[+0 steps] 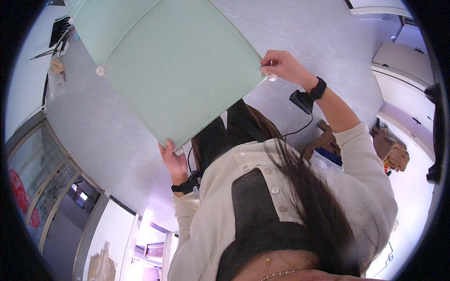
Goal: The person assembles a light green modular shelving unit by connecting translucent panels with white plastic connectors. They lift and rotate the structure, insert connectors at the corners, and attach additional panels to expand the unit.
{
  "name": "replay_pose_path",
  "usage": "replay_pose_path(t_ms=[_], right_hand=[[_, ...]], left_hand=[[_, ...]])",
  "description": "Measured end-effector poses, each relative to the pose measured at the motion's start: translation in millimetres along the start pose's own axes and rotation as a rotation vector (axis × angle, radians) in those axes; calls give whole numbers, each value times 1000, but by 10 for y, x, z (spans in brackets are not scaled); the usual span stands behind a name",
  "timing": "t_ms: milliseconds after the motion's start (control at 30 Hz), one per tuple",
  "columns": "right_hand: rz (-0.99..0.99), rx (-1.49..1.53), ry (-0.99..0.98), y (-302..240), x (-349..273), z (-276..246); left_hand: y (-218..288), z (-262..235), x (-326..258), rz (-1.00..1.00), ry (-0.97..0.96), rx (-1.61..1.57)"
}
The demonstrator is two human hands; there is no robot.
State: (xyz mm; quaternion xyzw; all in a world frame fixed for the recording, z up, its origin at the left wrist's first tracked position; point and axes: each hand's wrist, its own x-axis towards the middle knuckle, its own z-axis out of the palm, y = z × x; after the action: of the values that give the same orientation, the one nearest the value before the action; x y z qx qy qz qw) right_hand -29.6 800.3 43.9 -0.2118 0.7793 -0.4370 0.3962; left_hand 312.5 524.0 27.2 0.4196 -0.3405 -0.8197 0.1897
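Note:
A large pale green sheet (183, 70) made of smooth panels spreads out in front of me, with small pale fittings at its corners; its exact kind is not clear. My left hand (173, 160) grips the near corner, fingers closed on the edge beside a clear or white fitting (178, 151). At the right corner, my right hand (278, 65) pinches the edge between thumb and fingers, just above another white fitting (272, 78). One more fitting (101, 70) sits at the left, where a curved seam meets the edge. The sheet's far part runs out of view.
Grey flooring (93, 131) surrounds the sheet. To the left stand a glazed door (61, 201) with red decorations and a plastic bag (57, 77). Brown cardboard-like things (393, 152) lie at the right, near white cabinets (405, 89). Black devices (302, 100) are strapped on both wrists, with cables.

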Motion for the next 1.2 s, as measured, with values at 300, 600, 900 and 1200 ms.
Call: replay_pose_path(t_ms=[300,600,900,1200], right_hand=[[12,73,73,54,6,63],[12,-11,136,173,-52,68],[28,330,171,426,-126,42],[-213,-215,-156,279,-9,47]], left_hand=[[-15,61,-25,18,61,-78],[279,471,-163,509,376,968],[9,1530,55,49,-636,1034],[-1179,2039,98,-495,-321,111]])
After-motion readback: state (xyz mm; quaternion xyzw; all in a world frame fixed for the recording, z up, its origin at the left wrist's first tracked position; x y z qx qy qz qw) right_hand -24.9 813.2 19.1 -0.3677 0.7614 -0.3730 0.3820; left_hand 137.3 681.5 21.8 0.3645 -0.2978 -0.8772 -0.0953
